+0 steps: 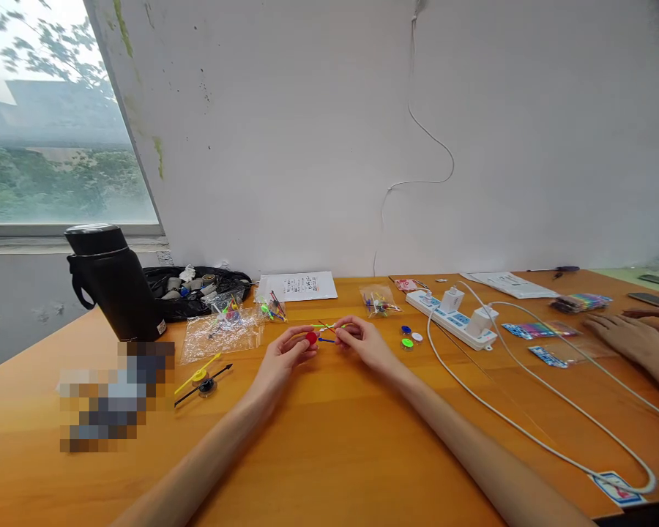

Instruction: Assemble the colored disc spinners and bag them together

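Note:
My left hand [283, 356] pinches a small red disc [311, 337] above the orange wooden table [329, 439]. My right hand [362, 341] grips thin coloured sticks [326, 331], yellow, green and blue, that meet the red disc between the two hands. Just right of my right hand lie three loose discs: blue [406, 330], white [417, 337] and green [407, 343]. To the left, a yellow stick and disc [199, 375] and a black stick and disc [206, 385] rest on the table.
A black flask [111, 282] stands at the left, with a black bag of parts [198, 288] behind clear plastic bags [222, 333]. A white power strip [451, 318] with cables [527, 432] runs right. Another person's hands [631, 333] rest at the far right by coloured packets [538, 329].

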Demonstrator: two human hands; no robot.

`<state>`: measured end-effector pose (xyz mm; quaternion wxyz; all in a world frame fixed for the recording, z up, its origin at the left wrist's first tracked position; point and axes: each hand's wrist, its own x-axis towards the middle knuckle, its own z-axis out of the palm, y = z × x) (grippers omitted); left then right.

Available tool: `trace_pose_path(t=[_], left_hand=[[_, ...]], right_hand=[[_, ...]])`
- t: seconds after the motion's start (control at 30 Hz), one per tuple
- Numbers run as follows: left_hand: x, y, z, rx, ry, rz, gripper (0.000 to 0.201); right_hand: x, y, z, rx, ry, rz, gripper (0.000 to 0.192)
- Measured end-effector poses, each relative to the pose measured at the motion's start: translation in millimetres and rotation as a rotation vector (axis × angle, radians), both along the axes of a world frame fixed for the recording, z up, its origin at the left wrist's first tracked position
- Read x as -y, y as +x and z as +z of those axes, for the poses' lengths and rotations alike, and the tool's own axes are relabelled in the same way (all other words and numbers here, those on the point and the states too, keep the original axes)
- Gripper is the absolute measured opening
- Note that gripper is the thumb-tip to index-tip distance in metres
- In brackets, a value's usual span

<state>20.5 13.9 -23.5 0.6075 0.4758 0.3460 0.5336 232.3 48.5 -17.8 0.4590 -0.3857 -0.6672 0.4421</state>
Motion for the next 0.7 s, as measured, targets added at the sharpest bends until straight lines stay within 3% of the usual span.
trace_pose_path(t=[0.13,0.33,0.7], left_hand=[[-2,3,-3.1,0.005,0.003,-0.009,0.042],[-2,5,-4.8,-0.026,0.033,-0.049,0.045],[2,4,-0.2,-0.077,0.086,-0.08,0.046]], right_hand=[[5,-6,5.5,-0.086,-0.061,0.065,0.038],[20,-16,10.2,-0.085,-0.019,0.151,0.032],[23,-14,11.3,-0.008,0.084,0.092,0.02]])
